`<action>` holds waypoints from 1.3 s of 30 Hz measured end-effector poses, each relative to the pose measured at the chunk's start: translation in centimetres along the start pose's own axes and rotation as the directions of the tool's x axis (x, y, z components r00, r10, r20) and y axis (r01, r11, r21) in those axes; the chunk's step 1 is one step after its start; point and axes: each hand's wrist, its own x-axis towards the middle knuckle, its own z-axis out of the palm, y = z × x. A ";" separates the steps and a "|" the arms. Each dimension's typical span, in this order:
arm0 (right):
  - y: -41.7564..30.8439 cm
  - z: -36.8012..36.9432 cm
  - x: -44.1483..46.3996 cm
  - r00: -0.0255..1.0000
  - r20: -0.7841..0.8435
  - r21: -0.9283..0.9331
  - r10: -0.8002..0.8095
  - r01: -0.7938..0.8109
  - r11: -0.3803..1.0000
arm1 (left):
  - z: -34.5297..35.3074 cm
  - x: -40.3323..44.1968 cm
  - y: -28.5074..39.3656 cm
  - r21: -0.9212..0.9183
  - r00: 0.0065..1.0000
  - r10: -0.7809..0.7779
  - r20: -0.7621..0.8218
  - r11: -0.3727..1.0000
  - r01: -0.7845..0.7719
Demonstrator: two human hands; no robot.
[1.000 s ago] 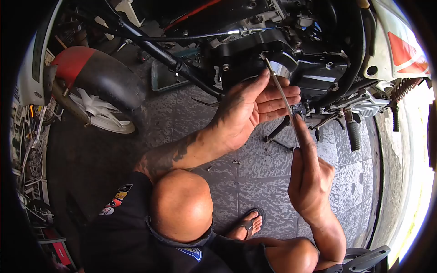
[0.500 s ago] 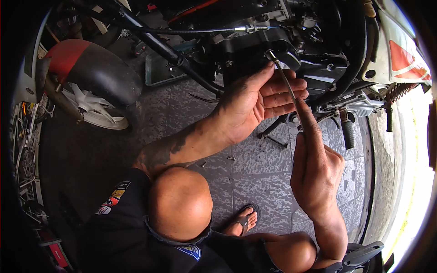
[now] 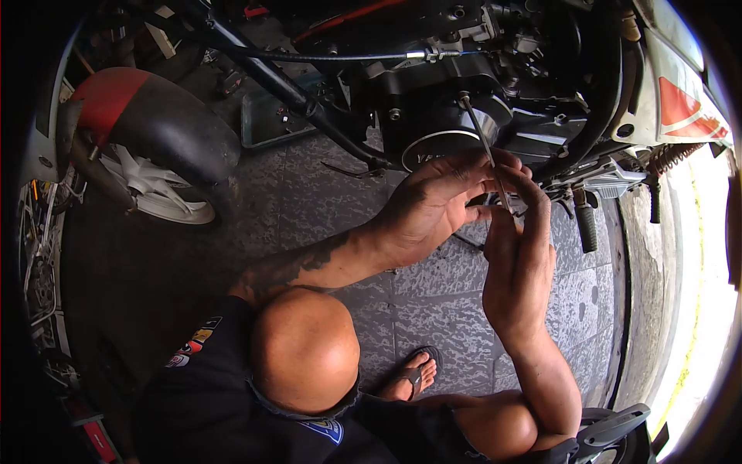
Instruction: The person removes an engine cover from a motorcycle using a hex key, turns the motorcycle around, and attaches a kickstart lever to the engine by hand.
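Note:
A thin metal tool (image 3: pixel 481 133) runs from a bolt on the black round engine cover (image 3: pixel 440 116) down to my hands. My left hand (image 3: pixel 433 197) has its thumb and fingers closed around the middle of the shaft, just below the cover. Lower on the same tool, my right hand (image 3: pixel 519 247) grips it near its end, with the fingertips bent over it. The two hands are close together, and their fingers partly hide the shaft. Silver trim and some lettering show on the cover above my left hand.
A black frame tube (image 3: pixel 267 77) slants down beside the engine. To the left are a red and black fender (image 3: pixel 154 116) over a white wheel and a tray (image 3: pixel 270 124) with small parts. A footrest (image 3: pixel 585 224) sticks out at the right. My bare knee (image 3: pixel 305 352) is below.
My left hand has moved down from the bolt end to the shaft and closed on it. The bolt end and more of the cover now show. My right hand's fingers have curled around the tool.

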 end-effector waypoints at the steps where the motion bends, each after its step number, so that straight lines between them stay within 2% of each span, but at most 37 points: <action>1: 0.0 -0.1 0.0 1.000 -0.004 0.049 0.003 -0.003 0.999 | -0.1 0.1 -0.1 0.018 0.999 0.036 -0.029 0.999 -0.035; 3: -0.6 -0.9 -0.1 0.998 0.048 0.005 -0.039 0.039 0.999 | -0.5 0.4 -0.1 0.048 0.998 0.053 -0.017 0.997 -0.052; 5: -1.3 -2.1 -0.3 0.980 0.133 -0.211 -0.145 0.171 0.963 | -0.6 0.4 0.1 0.077 0.997 0.071 -0.011 0.995 -0.070; 7: -2.4 -3.7 -0.7 0.975 0.168 -0.258 -0.148 0.189 0.948 | -0.4 0.2 0.4 0.063 0.996 0.032 -0.087 0.998 -0.026; 8: -2.7 -4.1 -0.8 0.969 0.199 -0.300 -0.145 0.201 0.933 | -0.4 0.2 0.4 0.054 0.996 0.048 -0.076 0.998 -0.044; 11: -2.3 -4.5 -1.1 0.957 0.197 -0.254 -0.212 0.258 0.932 | -0.9 0.1 0.2 0.051 0.993 0.051 -0.104 0.998 -0.046; 13: -2.4 -4.1 -0.9 0.967 0.168 -0.214 -0.190 0.224 0.951 | -0.7 0.2 0.2 0.053 0.991 0.056 -0.120 0.997 -0.050; 16: -1.2 -3.4 -0.9 0.992 0.083 0.071 -0.090 0.084 0.994 | -0.6 0.5 0.2 0.054 0.988 0.084 -0.131 0.996 -0.077; 17: -1.3 -3.1 -1.0 0.992 0.084 0.071 -0.095 0.089 0.993 | -0.5 0.6 0.2 0.052 0.987 0.097 -0.125 0.994 -0.092; 18: -1.7 -2.7 -1.0 0.997 0.057 0.379 0.058 -0.075 0.922 | -0.3 0.7 0.3 0.054 0.987 0.102 -0.125 0.994 -0.096; 19: -1.8 -2.5 -1.0 0.975 0.080 0.649 0.209 -0.210 0.732 | -0.1 0.8 0.4 0.026 0.991 0.068 -0.117 0.998 -0.065; 21: -1.3 -2.7 -0.8 0.972 0.115 0.614 0.206 -0.232 0.754 | 0.2 0.7 0.6 -0.001 0.994 0.035 -0.107 0.999 -0.036; 23: 0.0 -2.2 -1.1 0.972 0.051 0.602 0.231 -0.215 0.769 | 0.2 0.4 1.0 0.003 0.994 -0.105 -0.017 0.994 0.105; 25: 0.1 -1.7 -1.0 0.970 0.042 0.524 0.240 -0.226 0.822 | 0.1 0.8 1.0 0.056 0.998 -0.058 -0.012 0.997 0.059; 26: 0.4 -1.8 -0.9 0.997 -0.047 0.239 0.054 -0.042 0.970 | 0.3 0.7 1.0 0.043 0.998 -0.052 -0.041 0.998 0.054; 27: 0.8 -1.9 -0.8 0.986 -0.072 -0.079 -0.150 0.145 0.986 | 0.4 0.6 1.1 0.030 0.996 -0.048 -0.072 0.998 0.050; 31: 0.3 -2.7 -0.9 0.983 -0.031 -0.185 -0.180 0.171 0.968 | 0.8 0.7 1.0 0.029 0.992 -0.016 -0.125 0.999 0.020; 33: 0.0 -2.2 -1.2 0.994 -0.104 -0.060 -0.032 0.026 0.998 | 1.0 0.7 1.1 0.047 0.988 0.002 -0.151 0.999 0.005; 34: -0.1 -2.4 -1.1 0.994 -0.103 -0.059 -0.033 0.027 0.998 | 0.9 0.7 1.1 0.048 0.988 0.003 -0.153 0.999 0.004; 36: -0.5 -3.2 -0.7 0.988 -0.100 -0.224 -0.115 0.090 0.970 | 0.8 0.7 1.1 0.058 0.985 -0.010 -0.171 0.998 0.020; 39: -0.5 -3.5 -1.1 0.998 -0.055 -0.208 -0.041 0.028 0.978 | 0.8 0.7 1.2 0.065 0.992 -0.011 -0.125 0.998 0.019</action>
